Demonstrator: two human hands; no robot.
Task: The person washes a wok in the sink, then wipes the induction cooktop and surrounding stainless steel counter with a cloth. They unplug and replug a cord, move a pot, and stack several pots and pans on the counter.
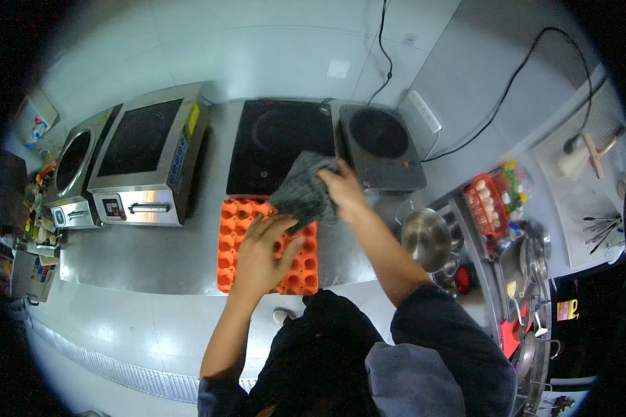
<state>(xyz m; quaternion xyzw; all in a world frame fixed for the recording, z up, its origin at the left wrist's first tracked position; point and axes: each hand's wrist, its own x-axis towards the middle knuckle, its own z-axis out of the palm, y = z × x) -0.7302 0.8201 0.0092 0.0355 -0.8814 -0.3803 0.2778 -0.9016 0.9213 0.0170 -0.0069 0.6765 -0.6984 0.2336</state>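
A dark grey cloth [305, 182] hangs from my right hand [341, 190], which grips its upper right part. The cloth covers the front right of a black induction hob [281, 130] and part of an orange egg tray [229, 255]. My left hand [268, 250] is over the tray, with its fingers spread near the cloth's lower edge. Whether those fingers touch the cloth or the tray is not clear. The tray's visible cups hold no eggs, and it lies on a stainless steel table [151, 255] at the front edge.
A smaller black hotplate [381, 140] is right of the hob. Steel induction cookers [141, 151] stand at the left. Steel pots [426, 240] sit low on the right, beside a shelf with a red basket [488, 206] of eggs and utensils. A power strip [424, 112] is on the wall.
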